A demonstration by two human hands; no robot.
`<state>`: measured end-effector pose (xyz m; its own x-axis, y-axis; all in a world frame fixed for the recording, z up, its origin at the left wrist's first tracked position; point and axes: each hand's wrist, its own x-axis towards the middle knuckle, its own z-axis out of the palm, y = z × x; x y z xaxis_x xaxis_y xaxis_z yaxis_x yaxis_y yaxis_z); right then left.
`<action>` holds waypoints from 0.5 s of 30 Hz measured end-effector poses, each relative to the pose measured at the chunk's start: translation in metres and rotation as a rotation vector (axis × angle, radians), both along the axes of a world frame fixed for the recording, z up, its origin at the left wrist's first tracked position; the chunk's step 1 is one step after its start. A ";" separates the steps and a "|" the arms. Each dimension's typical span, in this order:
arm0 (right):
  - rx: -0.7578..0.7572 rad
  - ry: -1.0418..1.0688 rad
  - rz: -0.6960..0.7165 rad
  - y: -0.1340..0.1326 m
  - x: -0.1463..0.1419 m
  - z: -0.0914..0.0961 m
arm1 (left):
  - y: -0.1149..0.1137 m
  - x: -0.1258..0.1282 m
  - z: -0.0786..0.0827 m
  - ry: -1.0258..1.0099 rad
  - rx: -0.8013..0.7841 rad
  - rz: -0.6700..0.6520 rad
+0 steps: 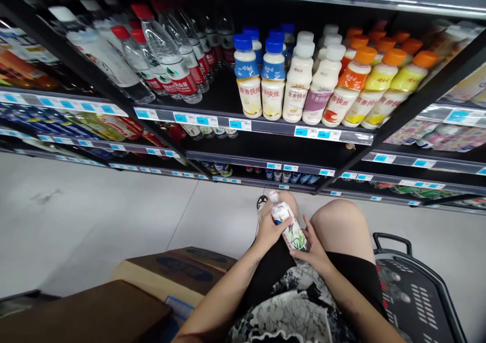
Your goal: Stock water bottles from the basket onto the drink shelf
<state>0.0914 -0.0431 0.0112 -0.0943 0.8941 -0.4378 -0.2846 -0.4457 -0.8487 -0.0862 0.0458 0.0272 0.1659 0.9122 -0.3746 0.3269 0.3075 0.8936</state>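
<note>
So there's a big store shelf (269, 125) up front, a black basket (415, 272) on the floor by the right leg, and the bottle (293, 235) sits above the lap between both hands, tilted with its cap pointing toward the shelf. For handling it, I'd keep one hand up high and one at the base, squeeze lightly so the plastic doesn't buckle, and keep thumbs off the print. Left hand (267, 229) is closed around the upper half, thumb across the label; right hand (314, 253) is loosely curled round the lower end, thumb near the base
</note>
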 end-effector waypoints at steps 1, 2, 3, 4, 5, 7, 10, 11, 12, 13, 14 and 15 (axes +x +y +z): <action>-0.010 0.032 -0.030 0.001 -0.001 0.001 | 0.005 -0.008 -0.006 -0.003 0.015 0.065; -0.032 0.058 -0.064 0.002 -0.001 0.003 | 0.013 -0.017 -0.010 0.002 0.039 0.137; -0.064 0.077 -0.091 0.003 -0.001 0.006 | 0.024 -0.028 -0.012 0.012 0.074 0.216; -0.099 0.087 -0.112 0.004 -0.001 0.008 | 0.038 -0.040 -0.014 0.022 0.124 0.303; -0.132 0.088 -0.125 0.005 -0.001 0.010 | 0.054 -0.054 -0.014 0.037 0.188 0.398; -0.177 0.074 -0.144 0.008 -0.001 0.013 | 0.092 -0.085 -0.013 0.111 0.328 0.613; -0.191 0.061 -0.132 0.010 -0.001 0.016 | 0.155 -0.132 -0.008 0.319 0.411 0.887; -0.190 0.060 -0.117 0.011 -0.001 0.016 | 0.175 -0.147 -0.005 0.362 0.429 0.958; -0.188 0.056 -0.102 0.012 -0.001 0.015 | 0.194 -0.161 -0.002 0.397 0.441 1.012; -0.188 0.049 -0.086 0.013 0.000 0.015 | 0.211 -0.175 0.001 0.427 0.447 1.037; -0.192 0.036 -0.074 0.014 0.000 0.014 | 0.226 -0.189 0.005 0.456 0.450 1.053; -0.200 0.022 -0.068 0.015 0.000 0.014 | 0.240 -0.202 0.009 0.480 0.454 1.059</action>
